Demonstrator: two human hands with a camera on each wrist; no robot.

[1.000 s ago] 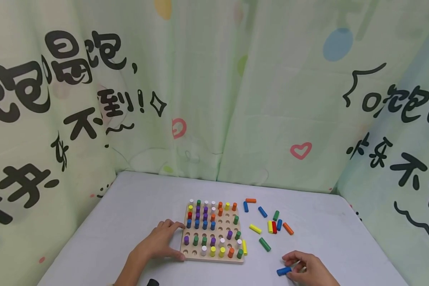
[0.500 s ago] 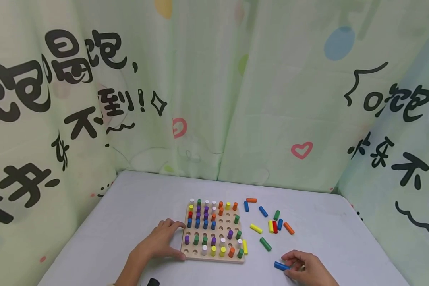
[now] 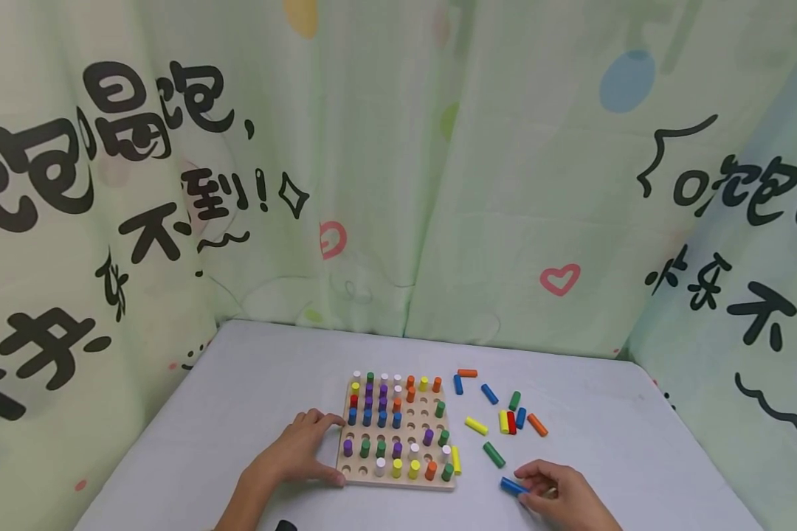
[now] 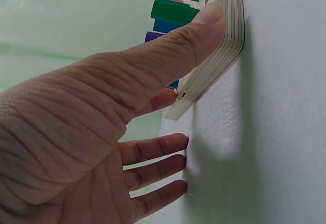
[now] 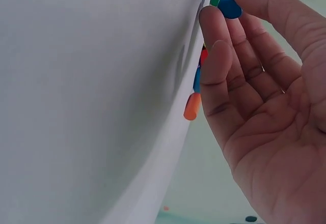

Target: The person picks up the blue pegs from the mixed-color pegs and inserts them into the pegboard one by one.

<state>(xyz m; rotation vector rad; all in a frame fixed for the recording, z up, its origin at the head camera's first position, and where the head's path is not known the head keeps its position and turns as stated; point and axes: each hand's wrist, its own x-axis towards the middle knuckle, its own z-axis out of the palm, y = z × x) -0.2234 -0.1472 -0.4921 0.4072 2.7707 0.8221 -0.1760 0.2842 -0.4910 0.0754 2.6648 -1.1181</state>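
Observation:
A wooden pegboard (image 3: 372,481) stands on the table, several rows of its holes filled with coloured pegs. My left hand (image 3: 295,451) rests at its left side, thumb by the near corner and index finger on the left edge. In the left wrist view the thumb (image 4: 173,51) presses the board's edge, and the other fingers (image 4: 155,150) extend straight beside it. To the right of the board, my right hand (image 3: 567,495) pinches one end of a blue peg (image 3: 512,485). The right wrist view shows that blue peg (image 5: 232,2) under the thumb.
Loose pegs lie right of the board, including a green peg (image 3: 494,454), a yellow peg (image 3: 476,425), an orange peg (image 3: 537,424) and a red peg (image 3: 511,422). Another yellow peg (image 3: 456,459) lies against the board's right edge. A printed curtain (image 3: 372,184) hangs behind the table.
The blue peg has shifted left and away from me in my right hand, its angle turning as it goes. My right hand has moved slightly left. The left hand stays at the board.

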